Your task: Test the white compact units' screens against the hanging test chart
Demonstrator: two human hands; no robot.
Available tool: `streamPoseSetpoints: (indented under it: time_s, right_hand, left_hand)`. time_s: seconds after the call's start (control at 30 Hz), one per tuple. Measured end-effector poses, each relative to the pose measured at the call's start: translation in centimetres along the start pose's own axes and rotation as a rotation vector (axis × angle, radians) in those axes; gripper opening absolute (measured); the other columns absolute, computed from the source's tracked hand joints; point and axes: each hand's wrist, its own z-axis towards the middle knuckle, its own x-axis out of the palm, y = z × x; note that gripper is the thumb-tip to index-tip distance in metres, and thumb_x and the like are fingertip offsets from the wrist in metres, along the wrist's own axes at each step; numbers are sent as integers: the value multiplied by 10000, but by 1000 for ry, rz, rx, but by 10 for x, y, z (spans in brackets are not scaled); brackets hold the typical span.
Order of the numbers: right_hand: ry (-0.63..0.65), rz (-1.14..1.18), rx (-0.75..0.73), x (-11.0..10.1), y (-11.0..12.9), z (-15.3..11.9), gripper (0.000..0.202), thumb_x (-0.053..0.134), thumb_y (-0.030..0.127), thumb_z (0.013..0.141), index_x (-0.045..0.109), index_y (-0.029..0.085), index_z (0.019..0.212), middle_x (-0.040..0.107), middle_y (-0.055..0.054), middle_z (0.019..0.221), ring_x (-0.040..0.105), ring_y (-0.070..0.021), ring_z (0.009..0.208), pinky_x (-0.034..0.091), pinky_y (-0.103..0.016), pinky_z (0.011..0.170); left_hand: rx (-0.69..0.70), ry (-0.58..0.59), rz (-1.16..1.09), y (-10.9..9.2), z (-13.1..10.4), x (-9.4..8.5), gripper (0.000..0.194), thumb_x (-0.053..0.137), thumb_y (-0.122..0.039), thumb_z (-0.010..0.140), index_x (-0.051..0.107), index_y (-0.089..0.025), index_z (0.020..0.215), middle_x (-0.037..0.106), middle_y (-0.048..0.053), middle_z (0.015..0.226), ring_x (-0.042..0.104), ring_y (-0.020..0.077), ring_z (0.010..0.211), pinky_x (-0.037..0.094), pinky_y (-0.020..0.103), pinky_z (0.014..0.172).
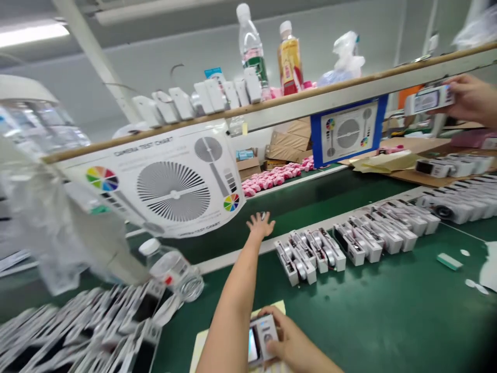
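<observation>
My left hand (261, 225) reaches far forward over the green table with its fingers spread and nothing in them. It is near the strip along the table's back, left of a row of opened white device housings (310, 254) with wires showing. Low in the view, my right hand (285, 336) grips a small white device (266, 331) that has a lit screen and a round button. My left forearm hides part of this device. Pale yellow paper (200, 344) lies beneath it. A printed camera test chart (174, 186) hangs ahead, left of my left hand.
A clear plastic bottle (174, 269) stands left of my forearm, beside many stacked white devices (77, 331). A shelf (279, 103) with bottles and white parts crosses above. At the upper right, another person's hand (471, 98) holds a similar device. Green table (373, 311) spreads to the right.
</observation>
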Motion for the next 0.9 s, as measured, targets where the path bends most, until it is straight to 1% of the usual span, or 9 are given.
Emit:
streamPoseSetpoints:
  time_s: [0.07, 0.2, 0.3, 0.4, 0.5, 0.57, 0.7, 0.8, 0.9]
  right_hand:
    - [-72, 94, 58, 1, 4, -6, 488, 672, 238, 618, 436, 298, 1042, 559, -2, 981, 591, -175, 789, 524, -287, 573]
    - [-134, 180, 123, 1, 21, -16, 540, 664, 255, 568, 401, 272, 1039, 508, -20, 979, 585, -188, 799, 519, -344, 631]
    - [-150, 194, 145, 4, 31, -20, 559, 670, 243, 550, 396, 259, 1036, 511, -22, 955, 577, -172, 759, 508, -332, 631]
    - [-159, 198, 142, 10, 35, -24, 544, 662, 221, 556, 399, 265, 1031, 521, -14, 943, 577, -167, 764, 496, -295, 609]
    - [-148, 198, 135, 16, 36, -31, 528, 662, 198, 581, 405, 273, 1035, 521, -5, 944, 575, -154, 765, 488, -268, 593]
    - [-131, 192, 133, 18, 36, -36, 515, 670, 189, 600, 414, 276, 1038, 523, -6, 959, 572, -146, 761, 490, -267, 596]
    - [-112, 184, 117, 19, 34, -41, 495, 677, 179, 633, 421, 282, 1045, 536, -10, 975, 572, -144, 773, 481, -251, 587]
    - [-130, 188, 85, 17, 34, -42, 504, 678, 199, 645, 403, 299, 1055, 537, 3, 966, 562, -128, 750, 453, -218, 545]
    - [-134, 182, 81, 14, 36, -42, 503, 684, 203, 638, 401, 289, 1045, 545, 2, 949, 555, -125, 710, 440, -220, 521]
  left_hand:
    - [90, 78, -14, -7, -21, -9, 325, 503, -321, 850, 492, -146, 1124, 514, 86, 1155, 529, 206, 1015, 459, 425, 853]
    - [301, 138, -110, 4, -96, -29, 385, 478, -373, 855, 474, -157, 1173, 487, 85, 1228, 467, 245, 1128, 353, 492, 965]
    - [326, 124, -172, 39, -168, -37, 455, 393, -457, 865, 410, -236, 1262, 455, 54, 1310, 353, 247, 1250, 130, 489, 1082]
    - [250, 110, -247, 80, -231, -28, 637, 419, -536, 814, 229, -265, 1358, 347, 76, 1392, 322, 265, 1274, 270, 454, 1032]
    - [171, 96, -317, 110, -273, -6, 1003, 654, -522, 638, 51, -239, 1389, 392, 137, 1348, 377, 300, 1235, 306, 493, 995]
    - [167, 46, -361, 121, -290, 11, 1096, 736, -454, 561, 37, -257, 1382, 428, 128, 1317, 380, 303, 1232, 194, 560, 1031]
    - [236, -73, -311, 123, -300, 37, 971, 745, -368, 556, 183, -260, 1341, 418, 106, 1310, 346, 299, 1246, 37, 594, 1049]
    - [297, -122, -305, 118, -298, 48, 899, 733, -263, 540, 258, -213, 1301, 360, 118, 1332, 292, 297, 1259, 138, 525, 1067]
    - [334, -201, -305, 116, -294, 54, 727, 622, -152, 599, 303, -158, 1253, 427, 140, 1230, 356, 281, 1180, 276, 483, 1007]
